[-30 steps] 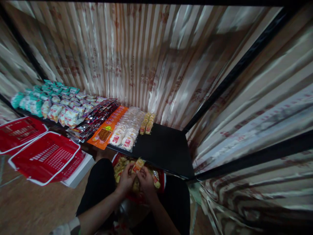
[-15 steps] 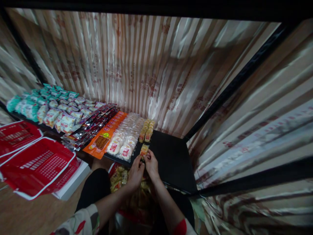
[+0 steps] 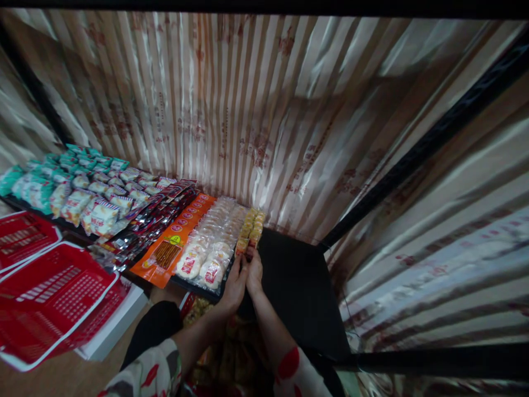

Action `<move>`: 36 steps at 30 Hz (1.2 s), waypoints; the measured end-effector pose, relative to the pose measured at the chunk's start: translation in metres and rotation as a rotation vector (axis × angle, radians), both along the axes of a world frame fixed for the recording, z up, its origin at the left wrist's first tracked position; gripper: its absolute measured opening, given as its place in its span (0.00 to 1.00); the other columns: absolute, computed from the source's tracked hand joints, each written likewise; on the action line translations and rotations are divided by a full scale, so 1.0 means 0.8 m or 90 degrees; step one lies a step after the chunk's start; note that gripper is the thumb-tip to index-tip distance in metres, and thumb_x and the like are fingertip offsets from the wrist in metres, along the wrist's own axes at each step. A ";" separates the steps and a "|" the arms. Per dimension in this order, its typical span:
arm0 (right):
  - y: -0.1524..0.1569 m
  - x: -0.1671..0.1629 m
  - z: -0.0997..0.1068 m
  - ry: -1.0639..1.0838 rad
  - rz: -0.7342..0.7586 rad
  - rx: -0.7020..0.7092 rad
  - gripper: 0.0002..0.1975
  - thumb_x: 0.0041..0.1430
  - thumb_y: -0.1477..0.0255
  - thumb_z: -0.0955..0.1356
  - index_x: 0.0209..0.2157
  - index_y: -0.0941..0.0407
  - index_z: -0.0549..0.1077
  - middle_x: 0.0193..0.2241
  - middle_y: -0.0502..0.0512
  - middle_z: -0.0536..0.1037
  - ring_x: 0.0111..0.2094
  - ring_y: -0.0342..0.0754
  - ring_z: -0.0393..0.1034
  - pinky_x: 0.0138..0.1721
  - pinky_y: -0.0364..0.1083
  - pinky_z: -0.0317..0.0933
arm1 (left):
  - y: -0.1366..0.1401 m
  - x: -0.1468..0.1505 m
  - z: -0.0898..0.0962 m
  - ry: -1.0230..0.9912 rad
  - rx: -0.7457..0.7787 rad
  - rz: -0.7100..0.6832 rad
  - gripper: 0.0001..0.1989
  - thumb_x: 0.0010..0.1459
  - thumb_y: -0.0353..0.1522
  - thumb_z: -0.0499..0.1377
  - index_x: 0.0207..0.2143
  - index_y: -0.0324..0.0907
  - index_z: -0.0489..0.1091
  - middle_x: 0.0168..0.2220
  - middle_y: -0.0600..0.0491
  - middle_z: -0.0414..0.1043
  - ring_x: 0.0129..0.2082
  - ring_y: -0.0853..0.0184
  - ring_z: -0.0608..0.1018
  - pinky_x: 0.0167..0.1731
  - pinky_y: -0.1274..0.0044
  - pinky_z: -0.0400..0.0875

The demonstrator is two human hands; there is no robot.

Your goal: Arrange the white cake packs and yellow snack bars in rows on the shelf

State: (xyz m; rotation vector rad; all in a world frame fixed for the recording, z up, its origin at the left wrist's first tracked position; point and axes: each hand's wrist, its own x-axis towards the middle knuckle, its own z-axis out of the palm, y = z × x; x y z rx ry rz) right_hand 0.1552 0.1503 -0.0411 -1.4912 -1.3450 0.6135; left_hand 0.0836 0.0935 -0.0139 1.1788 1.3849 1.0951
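My left hand (image 3: 233,282) and my right hand (image 3: 254,271) are side by side over the black shelf (image 3: 293,286), fingers closed around the near end of a small yellow snack packet (image 3: 241,246). The packet meets the front of two short rows of matching yellow packets (image 3: 250,223). Where the fingertips grip it is partly hidden. Immediately left of them lie two rows of round white crackers in clear wrappers (image 3: 202,242). Below my forearms, a bag of more yellow packets (image 3: 198,311) sits in shadow between my legs.
An orange snack bag (image 3: 167,251), dark red packets (image 3: 152,220), white striped packets (image 3: 99,212) and green ones (image 3: 37,187) line the shelf leftward. Red baskets (image 3: 61,292) stand at lower left by a white box (image 3: 111,320). A striped curtain (image 3: 231,110) and black post (image 3: 413,160) enclose the shelf.
Both hands have moved the yellow packet away from me, from the shelf's front edge up against the rows of yellow packets. My view has shifted slightly.
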 end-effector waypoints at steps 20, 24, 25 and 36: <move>0.012 0.007 -0.013 0.055 0.005 -0.065 0.15 0.47 0.65 0.64 0.36 0.58 0.70 0.32 0.55 0.75 0.33 0.47 0.69 0.38 0.45 0.62 | 0.012 0.008 -0.023 0.011 0.030 0.001 0.26 0.59 0.33 0.44 0.59 0.36 0.51 0.63 0.48 0.47 0.63 0.66 0.51 0.62 0.70 0.43; -0.003 0.007 0.003 0.046 0.013 -0.046 0.16 0.49 0.68 0.63 0.37 0.61 0.71 0.37 0.60 0.73 0.35 0.46 0.68 0.41 0.45 0.62 | 0.007 0.004 -0.014 0.032 0.035 0.010 0.24 0.59 0.33 0.45 0.57 0.37 0.55 0.61 0.47 0.52 0.62 0.65 0.55 0.61 0.69 0.46; -0.012 0.007 0.009 0.033 0.003 -0.044 0.17 0.50 0.68 0.62 0.39 0.62 0.71 0.39 0.61 0.72 0.36 0.46 0.68 0.41 0.45 0.62 | 0.003 0.002 -0.011 0.046 0.040 0.014 0.23 0.59 0.33 0.45 0.56 0.36 0.57 0.61 0.46 0.54 0.61 0.64 0.56 0.61 0.69 0.48; -0.200 -0.007 -0.013 0.004 0.046 -0.066 0.13 0.57 0.66 0.59 0.38 0.57 0.69 0.37 0.58 0.76 0.39 0.48 0.70 0.42 0.46 0.62 | -0.141 -0.046 -0.027 0.249 0.126 -0.027 0.13 0.57 0.28 0.44 0.33 0.41 0.68 0.33 0.51 0.71 0.36 0.68 0.73 0.41 0.75 0.67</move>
